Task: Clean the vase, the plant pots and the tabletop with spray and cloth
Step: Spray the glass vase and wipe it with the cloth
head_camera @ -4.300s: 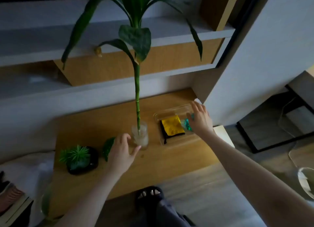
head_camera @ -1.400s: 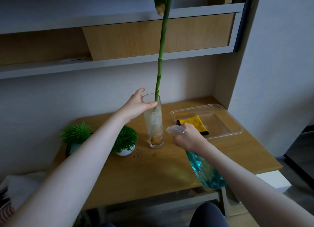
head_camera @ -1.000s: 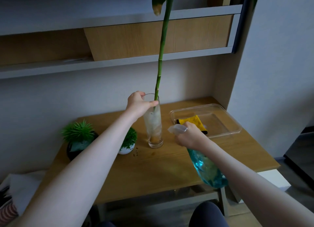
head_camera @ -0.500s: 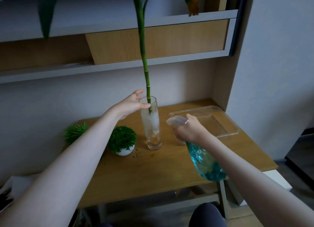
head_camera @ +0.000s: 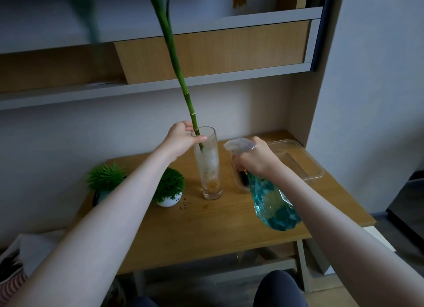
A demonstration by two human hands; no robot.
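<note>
From my seat the weak spot is the tall glass vase (head_camera: 207, 162): it stands on the wooden tabletop (head_camera: 220, 224) between the white pot with the round green plant (head_camera: 169, 193) and the clear plastic tray (head_camera: 296, 162), and my left hand (head_camera: 181, 139) grips it only at the rim, thumb and fingers curled round the lip and pressed against the bamboo stalk (head_camera: 181, 81). That stalk leans away up and to the left and carries leaves far above the frame, so I judge the load is top-heavy; a tug at the rim or a push from the spray could tip the glass, spill whatever sits in its base, and knock the white pot just beside it. My right hand (head_camera: 254, 159) is wrapped round the neck of the teal spray bottle (head_camera: 273, 205), nozzle aimed at the vase, body hanging low toward the near edge of the table; whether a finger is on the trigger I cannot tell. Wet glass would turn slippery under a rim-only hold, and mist may drift onto the spiky plant in the dark pot (head_camera: 104, 180) further left. The cloth I cannot make out; only a dark shape shows in the tray's near corner behind my wrist. A few dark specks (head_camera: 183, 203) lie on the wood by the white pot and could smear if sprayed first.
</note>
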